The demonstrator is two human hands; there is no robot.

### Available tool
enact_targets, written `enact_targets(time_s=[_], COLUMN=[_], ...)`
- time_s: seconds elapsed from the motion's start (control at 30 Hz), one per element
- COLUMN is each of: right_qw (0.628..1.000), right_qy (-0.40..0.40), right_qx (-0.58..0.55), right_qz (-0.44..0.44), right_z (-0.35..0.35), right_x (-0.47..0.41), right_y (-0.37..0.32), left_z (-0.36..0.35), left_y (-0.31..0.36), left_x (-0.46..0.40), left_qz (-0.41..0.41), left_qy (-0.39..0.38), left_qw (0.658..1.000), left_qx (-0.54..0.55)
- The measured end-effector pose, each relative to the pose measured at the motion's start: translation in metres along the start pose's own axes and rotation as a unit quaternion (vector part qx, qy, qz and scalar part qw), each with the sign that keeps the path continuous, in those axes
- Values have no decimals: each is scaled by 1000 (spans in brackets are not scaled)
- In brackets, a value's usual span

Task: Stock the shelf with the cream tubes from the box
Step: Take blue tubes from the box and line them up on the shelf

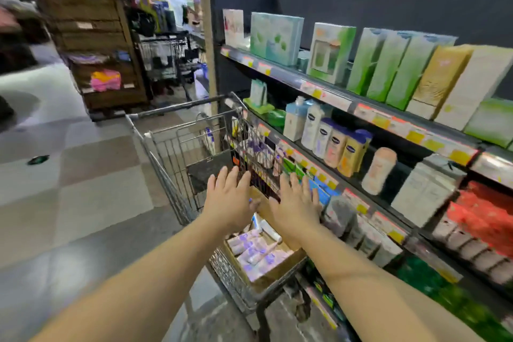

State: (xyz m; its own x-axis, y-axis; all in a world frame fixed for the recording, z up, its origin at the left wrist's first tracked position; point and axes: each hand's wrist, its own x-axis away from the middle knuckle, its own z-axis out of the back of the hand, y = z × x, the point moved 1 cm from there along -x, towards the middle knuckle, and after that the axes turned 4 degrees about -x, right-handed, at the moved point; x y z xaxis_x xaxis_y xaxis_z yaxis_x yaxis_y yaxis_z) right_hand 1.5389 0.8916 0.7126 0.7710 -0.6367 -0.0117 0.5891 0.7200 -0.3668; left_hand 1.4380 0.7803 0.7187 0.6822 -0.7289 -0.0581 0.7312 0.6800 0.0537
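A brown cardboard box [280, 268] sits in the near end of a metal shopping cart [169, 164]. It holds several white and purple cream tubes [256, 251] lying flat. My left hand [229, 200] hovers above the box's far edge, palm down, fingers spread, holding nothing. My right hand [295, 207] is beside it, fingers also spread and empty, over the box's right side. The shelf [361, 194] stands to the right, with bottles and cartons on it.
The shelf unit runs along the right, with price tags on each rail. Lotion bottles [336, 144] stand on the middle shelf and tall cartons [402, 69] on the top one. Open tiled floor [69, 175] lies left of the cart. A wooden display [97, 50] stands farther back.
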Motion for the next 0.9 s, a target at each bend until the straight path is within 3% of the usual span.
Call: enact_targets(time_s=[0.4,0.67,0.8,0.9], right_qw=[997,987,973,965], right_qy=[-60,-112,-163,-172], right_qx=[-11,19,-6,-14], right_qz=[-36,-110,-164,-196], right_z=[-73,-124,-152,-183], right_x=[-130,-173,-182,-184], right_y=[17,76,101,118], left_z=[-74,-165,-227,-280], left_y=[-47,-54,-51,-48], left_x=[-127,-188,-205,-207], left_qz=[5,-63,-113,-179], left_qy=[-47,-114,-223,-359], left_qw=[999,991,966,912], left_qx=[11,6,60,81])
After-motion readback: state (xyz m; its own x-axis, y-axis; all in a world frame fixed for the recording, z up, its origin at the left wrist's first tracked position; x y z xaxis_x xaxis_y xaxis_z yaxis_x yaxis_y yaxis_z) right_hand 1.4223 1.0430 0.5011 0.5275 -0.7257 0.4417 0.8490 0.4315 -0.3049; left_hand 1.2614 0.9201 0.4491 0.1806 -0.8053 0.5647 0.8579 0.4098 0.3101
